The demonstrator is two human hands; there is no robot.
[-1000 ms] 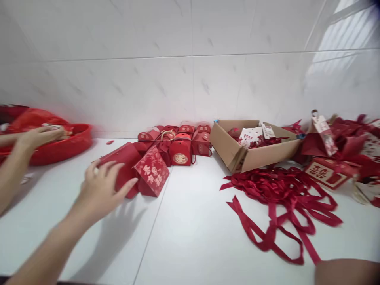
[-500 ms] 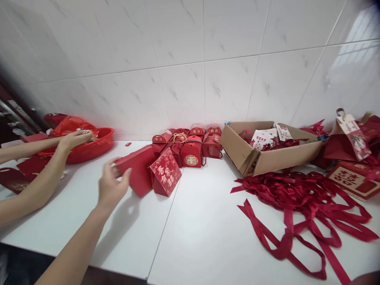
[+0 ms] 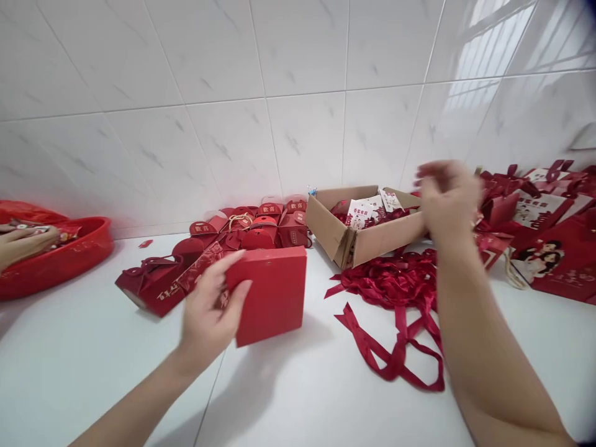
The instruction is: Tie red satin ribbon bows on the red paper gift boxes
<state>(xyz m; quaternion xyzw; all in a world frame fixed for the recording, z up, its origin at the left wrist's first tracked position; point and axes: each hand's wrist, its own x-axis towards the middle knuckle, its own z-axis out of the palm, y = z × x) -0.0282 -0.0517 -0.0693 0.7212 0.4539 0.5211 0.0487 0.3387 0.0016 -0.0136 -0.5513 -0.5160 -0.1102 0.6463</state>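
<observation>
My left hand point(image 3: 212, 310) is closed on the left side of a flat red box point(image 3: 274, 295), thumb on the near face, held upright above the white table point(image 3: 261, 397). My right hand point(image 3: 449, 195) is raised in front of the wall, close to the right end of an open cardboard box point(image 3: 388, 239); motion smears its fingers, so I cannot tell whether they hold anything. White printed cards point(image 3: 365, 213) lie in the cardboard box. Below my right hand is a heap of dark red ribbon point(image 3: 391, 279), partly behind my forearm.
Small red gift boxes point(image 3: 293, 226) stand grouped against the tiled wall, and a dark red box point(image 3: 153, 285) sits left of them. At far left, another person's hand point(image 3: 28, 245) is in a red basin point(image 3: 88, 257). Red gift bags point(image 3: 565, 254) crowd the right.
The view has turned right. My left hand has brought the red box right and nearer, away from the small boxes. My right hand has come up into view on the right.
</observation>
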